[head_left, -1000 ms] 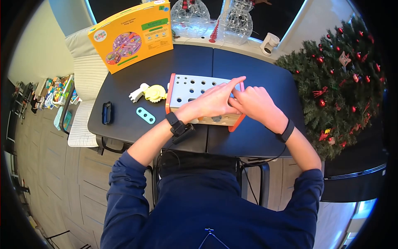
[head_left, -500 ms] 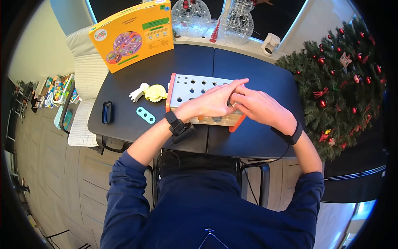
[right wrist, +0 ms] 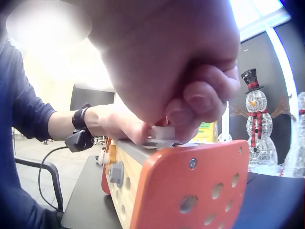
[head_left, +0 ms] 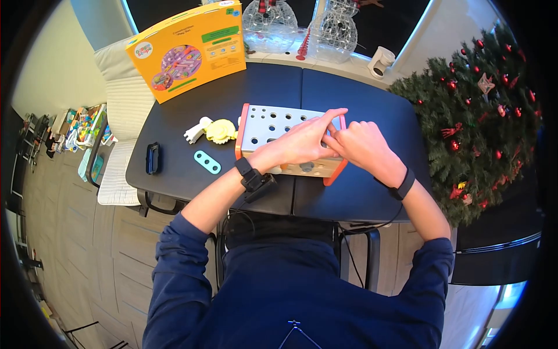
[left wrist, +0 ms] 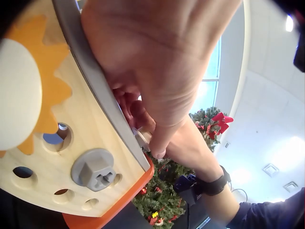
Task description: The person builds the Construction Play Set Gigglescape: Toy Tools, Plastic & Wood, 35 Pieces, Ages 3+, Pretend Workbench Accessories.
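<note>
A toy workbench (head_left: 261,125) with a pale grey top, wooden sides and orange ends stands before me. My left hand (head_left: 302,142) lies across its top, index finger straight, thumb apart, close to a white toy bolt (right wrist: 163,134) near the right end. Curled fingers of my right hand (head_left: 363,145) pinch that bolt from above; the palm hides much of the grip. On the wooden side, a grey toy bolt (left wrist: 97,169) sits near several round holes, beside an orange gear (left wrist: 50,90) with a white centre.
Left of the workbench lie a yellow-and-white toy piece (head_left: 220,131), a teal three-hole strip (head_left: 207,162) and a dark case (head_left: 153,158). A yellow box (head_left: 186,52) stands at the back left of the black table (head_left: 372,200). A decorated tree (head_left: 465,128) borders the right side.
My right hand opened out a little over the bolt half a second ago, wrist lower; now it has rolled back with fingers curled in. The left hand stays in place on the workbench.
</note>
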`<state>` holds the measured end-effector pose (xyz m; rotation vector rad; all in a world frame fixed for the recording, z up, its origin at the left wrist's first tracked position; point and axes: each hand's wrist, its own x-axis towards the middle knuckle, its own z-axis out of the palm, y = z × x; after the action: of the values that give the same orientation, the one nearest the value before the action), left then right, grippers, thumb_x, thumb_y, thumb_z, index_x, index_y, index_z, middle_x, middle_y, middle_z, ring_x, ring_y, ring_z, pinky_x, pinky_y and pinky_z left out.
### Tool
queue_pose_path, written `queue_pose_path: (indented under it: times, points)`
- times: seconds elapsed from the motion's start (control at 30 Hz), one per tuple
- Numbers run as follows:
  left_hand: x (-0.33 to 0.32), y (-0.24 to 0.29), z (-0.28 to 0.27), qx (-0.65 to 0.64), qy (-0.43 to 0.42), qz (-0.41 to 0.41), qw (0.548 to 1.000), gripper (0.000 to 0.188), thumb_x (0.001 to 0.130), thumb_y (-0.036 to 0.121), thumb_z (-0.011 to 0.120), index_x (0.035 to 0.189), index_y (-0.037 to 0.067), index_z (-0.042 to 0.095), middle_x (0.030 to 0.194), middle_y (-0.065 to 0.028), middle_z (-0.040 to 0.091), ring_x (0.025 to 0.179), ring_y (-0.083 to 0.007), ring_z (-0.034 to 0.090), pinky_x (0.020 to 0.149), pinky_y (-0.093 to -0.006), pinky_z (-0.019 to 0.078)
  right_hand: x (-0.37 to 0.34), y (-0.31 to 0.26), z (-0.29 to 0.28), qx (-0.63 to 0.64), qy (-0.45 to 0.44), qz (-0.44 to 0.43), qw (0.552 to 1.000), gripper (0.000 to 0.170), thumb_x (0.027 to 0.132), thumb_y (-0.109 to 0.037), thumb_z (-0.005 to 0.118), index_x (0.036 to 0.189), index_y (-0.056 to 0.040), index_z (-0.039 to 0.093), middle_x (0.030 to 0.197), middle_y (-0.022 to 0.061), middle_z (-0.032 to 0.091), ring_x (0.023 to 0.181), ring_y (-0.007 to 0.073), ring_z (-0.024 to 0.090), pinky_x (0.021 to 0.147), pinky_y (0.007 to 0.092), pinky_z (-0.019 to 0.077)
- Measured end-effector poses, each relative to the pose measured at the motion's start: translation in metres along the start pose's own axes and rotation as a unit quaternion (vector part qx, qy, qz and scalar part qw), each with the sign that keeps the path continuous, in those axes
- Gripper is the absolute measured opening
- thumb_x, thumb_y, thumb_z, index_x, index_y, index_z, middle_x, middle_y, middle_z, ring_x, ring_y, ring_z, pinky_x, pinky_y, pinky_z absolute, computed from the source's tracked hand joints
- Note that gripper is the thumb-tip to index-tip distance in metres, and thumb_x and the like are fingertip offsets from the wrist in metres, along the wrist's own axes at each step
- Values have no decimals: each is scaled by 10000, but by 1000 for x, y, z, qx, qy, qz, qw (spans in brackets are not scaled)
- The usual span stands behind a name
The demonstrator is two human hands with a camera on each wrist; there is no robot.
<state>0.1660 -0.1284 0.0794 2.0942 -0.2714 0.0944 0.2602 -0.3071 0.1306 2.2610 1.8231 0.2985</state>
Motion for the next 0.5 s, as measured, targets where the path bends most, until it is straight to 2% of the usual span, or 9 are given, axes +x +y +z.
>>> queue_pose_path:
  times: [0.03, 0.13, 0.23, 0.33, 0.43, 0.5]
  points:
    - [0, 2, -1, -17, -9, -6, 1000, 999, 870, 127, 855, 1688, 137, 282, 1402, -211, 640, 1246, -356, 656, 1064, -444, 511, -2, -1, -6, -1, -34, 4, 999, 188, 1032, -273, 646, 1111, -104, 666, 745, 133, 680, 650, 390, 711, 572, 475, 566]
    - [-1, -6, 0, -21, -3, 18, 1000, 997, 877, 91, 818, 1701, 135, 258, 1470, -232, 611, 1298, -384, 635, 1107, -462, 492, -10, 5, 0, 150, 90, -10, 985, 173, 1017, -234, 662, 1124, -98, 660, 871, 129, 699, 754, 385, 726, 642, 484, 576]
    - [0, -8, -1, 9, -13, 28, 999, 1002, 870, 73, 789, 1708, 138, 243, 1522, -253, 576, 1358, -414, 601, 1152, -483, 465, -14, 9, -2, 248, 106, -81, 959, 152, 1005, -209, 680, 1078, -79, 651, 894, 167, 685, 824, 406, 699, 699, 497, 554]
    - [-1, -3, -2, 8, -18, 13, 1000, 1005, 856, 79, 783, 1704, 136, 246, 1517, -262, 571, 1397, -429, 571, 1171, -491, 450, -12, 11, 0, 282, 70, -67, 954, 160, 997, -183, 692, 1078, -57, 635, 927, 192, 693, 832, 428, 697, 706, 512, 550]
    - [-1, -1, 0, 34, -2, 39, 999, 997, 852, 124, 808, 1691, 132, 270, 1474, -254, 596, 1369, -432, 586, 1150, -493, 461, -11, 8, -2, 229, 40, -37, 972, 179, 1007, -217, 680, 1100, -68, 647, 947, 159, 704, 806, 402, 723, 692, 509, 569]
    - [-1, -2, 3, 68, 25, 52, 996, 971, 856, 132, 811, 1678, 129, 294, 1446, -246, 608, 1327, -423, 609, 1107, -480, 485, -7, 1, 2, 161, 28, 15, 986, 197, 1022, -257, 671, 1103, -77, 657, 842, 160, 705, 714, 394, 713, 630, 503, 559]
